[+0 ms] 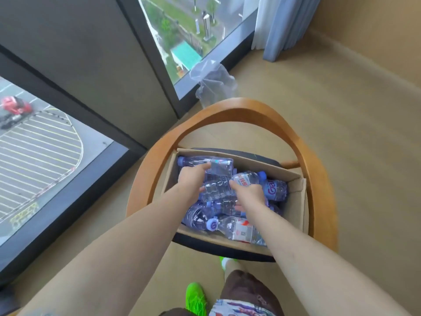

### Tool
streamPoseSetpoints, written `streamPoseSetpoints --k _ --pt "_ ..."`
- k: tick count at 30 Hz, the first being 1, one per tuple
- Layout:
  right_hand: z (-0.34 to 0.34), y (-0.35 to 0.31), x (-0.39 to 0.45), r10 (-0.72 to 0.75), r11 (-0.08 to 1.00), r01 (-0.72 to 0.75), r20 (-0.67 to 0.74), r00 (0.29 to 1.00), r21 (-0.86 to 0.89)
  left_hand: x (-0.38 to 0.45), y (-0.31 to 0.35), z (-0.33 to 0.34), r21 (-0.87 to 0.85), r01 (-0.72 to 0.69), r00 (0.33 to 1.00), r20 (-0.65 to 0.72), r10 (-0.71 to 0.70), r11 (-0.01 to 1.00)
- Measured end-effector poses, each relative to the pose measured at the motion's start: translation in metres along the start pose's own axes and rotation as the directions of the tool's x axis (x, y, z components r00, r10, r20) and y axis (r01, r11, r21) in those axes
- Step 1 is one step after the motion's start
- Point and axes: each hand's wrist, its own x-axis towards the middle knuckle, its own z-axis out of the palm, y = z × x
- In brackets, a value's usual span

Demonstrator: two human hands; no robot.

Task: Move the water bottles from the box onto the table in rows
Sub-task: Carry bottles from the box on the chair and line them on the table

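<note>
– Both forearms reach where?
– Into the cardboard box (298, 197) on the chair (319, 169): left hand (190, 179) grasps the far-left bottle (218, 164); right hand (249, 192) grips a middle bottle (216, 190).

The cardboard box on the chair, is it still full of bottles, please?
Largely full: the cardboard box holds many water bottles lying on their sides, piled across one another.

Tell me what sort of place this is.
Probably an upper-floor hotel or apartment room: floor-to-ceiling windows overlook a street far below, with a curtain in the corner and a wooden armchair holding the box of bottles.
</note>
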Motion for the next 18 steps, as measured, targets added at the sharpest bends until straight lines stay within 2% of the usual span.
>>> streamPoseSetpoints --k 1,3,7,10,14,18 --pt "0.003 -0.001 0.004 0.079 0.986 -0.089 0.077 0.994 0.138 0.006 0.001 0.004 -0.07 0.041 0.999 0.009 -0.04 0.997" --pt "0.008 -0.003 0.014 0.135 0.94 -0.174 0.15 0.979 0.292 0.018 0.005 0.011 -0.146 0.083 0.997 0.016 -0.081 0.986" --pt "0.016 -0.007 0.034 0.195 0.852 -0.231 0.124 0.973 0.47 0.036 0.013 0.02 -0.273 0.121 0.992 -0.001 -0.126 0.954" --pt "0.017 -0.01 0.043 0.236 0.816 -0.27 0.133 0.963 0.511 0.045 0.014 0.02 -0.341 0.143 0.987 -0.026 -0.161 0.929" --pt "0.017 -0.013 0.045 0.26 0.822 -0.294 0.137 0.956 0.488 0.05 0.016 0.014 -0.398 0.202 0.979 0.058 -0.195 0.895" --pt "0.011 -0.012 0.036 0.243 0.836 -0.296 0.172 0.955 0.462 0.037 0.02 0.01 -0.444 0.132 0.991 0.027 -0.134 0.886"
